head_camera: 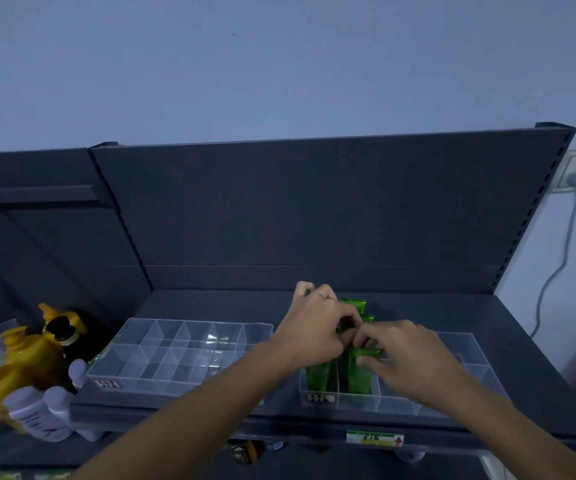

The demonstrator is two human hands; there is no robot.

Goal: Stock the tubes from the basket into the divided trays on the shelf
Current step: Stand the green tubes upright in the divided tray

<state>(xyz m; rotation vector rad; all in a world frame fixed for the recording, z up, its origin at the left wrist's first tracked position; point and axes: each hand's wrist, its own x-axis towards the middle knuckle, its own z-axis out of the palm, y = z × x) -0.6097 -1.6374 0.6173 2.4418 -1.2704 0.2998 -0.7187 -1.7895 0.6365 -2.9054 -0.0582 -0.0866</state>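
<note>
L hand [317, 327] curled on green tubes [358, 374], prob steadying row | R hand [406, 355] pinching one top, seating it upright | tubes in right tray [395, 405] | left tray [162, 382] unstocked

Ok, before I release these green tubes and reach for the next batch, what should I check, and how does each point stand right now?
1. Stance of the green tubes: ok, they stand on end in the right tray's compartments.
2. Hold of the left hand: ok, fingers curled round tube tops further back.
3. Hold of the right hand: ok, fingers pinch a front tube's crimped end.
4. Free compartments in the right tray: ok, those towards its right end show no tubes.
5. Room in the left tray: ok, no tubes in it.
6. Supply in the basket: cannot tell, it is out of view.
</note>
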